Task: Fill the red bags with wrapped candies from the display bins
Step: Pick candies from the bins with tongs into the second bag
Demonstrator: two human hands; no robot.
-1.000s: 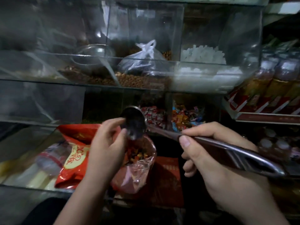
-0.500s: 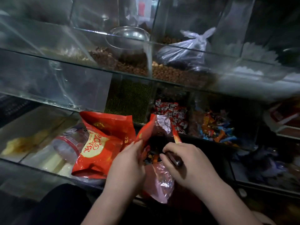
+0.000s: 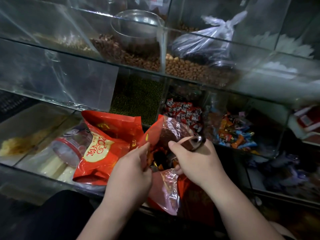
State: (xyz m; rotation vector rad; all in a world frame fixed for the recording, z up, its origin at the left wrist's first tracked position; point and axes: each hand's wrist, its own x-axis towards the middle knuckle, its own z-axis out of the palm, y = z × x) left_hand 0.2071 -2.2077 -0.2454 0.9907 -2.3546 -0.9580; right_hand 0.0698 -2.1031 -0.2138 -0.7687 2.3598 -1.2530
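An open red bag point(image 3: 165, 191) with a shiny lining hangs in front of the glass bins, with wrapped candies point(image 3: 156, 159) visible inside. My left hand point(image 3: 132, 170) pinches its left rim and holds the mouth apart. My right hand point(image 3: 195, 159) grips a metal scoop point(image 3: 194, 142) by the handle, its bowl end pushed down inside the bag and hidden. A second, filled red bag point(image 3: 103, 146) with gold print lies to the left. Behind are a bin of red-and-white candies point(image 3: 183, 115) and a bin of mixed orange and blue candies point(image 3: 237, 134).
Glass bins stand in tiers: green beans point(image 3: 138, 96), peanuts point(image 3: 188, 70) with a tied plastic bag point(image 3: 204, 42), and a steel bowl point(image 3: 136, 30) on darker nuts. A clear jar with a red lid point(image 3: 69, 149) lies at left. A red box point(image 3: 306, 122) sits at right.
One second ago the scoop was tipped over the bag mouth at arm's length. Since then my right hand slid up the handle and pushed the scoop down into the bag. The camera tilted down.
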